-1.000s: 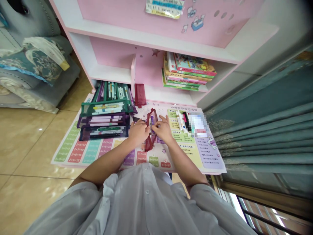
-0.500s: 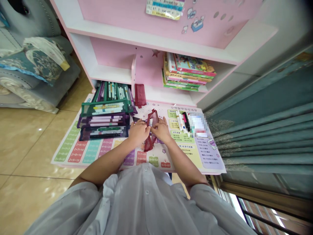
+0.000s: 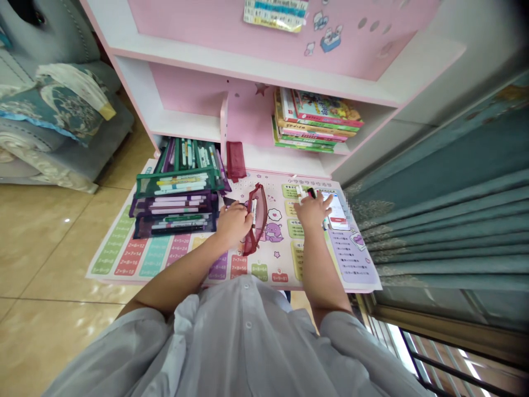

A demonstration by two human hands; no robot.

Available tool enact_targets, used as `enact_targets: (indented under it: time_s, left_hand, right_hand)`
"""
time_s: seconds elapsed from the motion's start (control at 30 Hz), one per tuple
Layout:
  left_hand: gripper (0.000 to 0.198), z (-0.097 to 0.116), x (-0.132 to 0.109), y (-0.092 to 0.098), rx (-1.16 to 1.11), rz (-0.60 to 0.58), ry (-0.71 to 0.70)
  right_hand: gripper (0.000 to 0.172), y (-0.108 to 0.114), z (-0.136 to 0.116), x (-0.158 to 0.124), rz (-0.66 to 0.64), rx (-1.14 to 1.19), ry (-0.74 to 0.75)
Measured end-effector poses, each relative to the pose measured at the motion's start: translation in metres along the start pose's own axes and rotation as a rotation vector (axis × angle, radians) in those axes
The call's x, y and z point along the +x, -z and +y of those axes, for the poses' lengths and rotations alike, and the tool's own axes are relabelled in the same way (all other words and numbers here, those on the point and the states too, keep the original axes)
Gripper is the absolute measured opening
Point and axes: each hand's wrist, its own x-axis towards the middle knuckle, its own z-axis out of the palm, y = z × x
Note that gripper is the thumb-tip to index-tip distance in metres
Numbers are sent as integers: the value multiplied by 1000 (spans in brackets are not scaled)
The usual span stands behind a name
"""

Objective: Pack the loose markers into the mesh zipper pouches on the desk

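In the middle of the desk lies a dark red mesh pencil pouch [image 3: 261,212], its mouth spread apart, with white markers [image 3: 254,209] inside. My left hand [image 3: 235,223] grips the pouch's left edge; its fingertips are partly hidden. My right hand [image 3: 313,212] is over a small group of loose markers [image 3: 301,193] on the right, fingers spread. It covers most of these markers, and whether it touches them I cannot tell. Beside that hand lies a phone [image 3: 339,215] with a lit screen.
Filled mesh pouches [image 3: 177,201] in green, purple and navy are piled at the left. A flat dark red pouch [image 3: 236,160] leans at the back. Books [image 3: 318,118] are stacked on the shelf [image 3: 185,124]. A printed mat [image 3: 273,259] covers the desk.
My right hand has left the red pouch and moved right to the loose markers. My left hand stays on the pouch, whose opening now shows more.
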Motion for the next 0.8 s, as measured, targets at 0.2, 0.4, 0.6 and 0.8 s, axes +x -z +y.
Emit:
enact_targets:
  time_s: [0.2, 0.4, 0.6, 0.8]
  left_hand:
    - [33, -1, 1, -1, -1, 2, -6]
    - [34, -1, 0, -1, -14, 5, -10]
    - [34, -3, 1, -3, -10, 13, -14]
    - [34, -3, 1, -3, -9, 10, -12]
  right_hand:
    - [34, -6, 9, 10, -86, -121, -60]
    - [42, -4, 8, 12, -157, -172, -64]
    - [42, -8, 9, 14, -175, -206, -77]
    - [37, -11, 6, 14, -212, -162, -63]
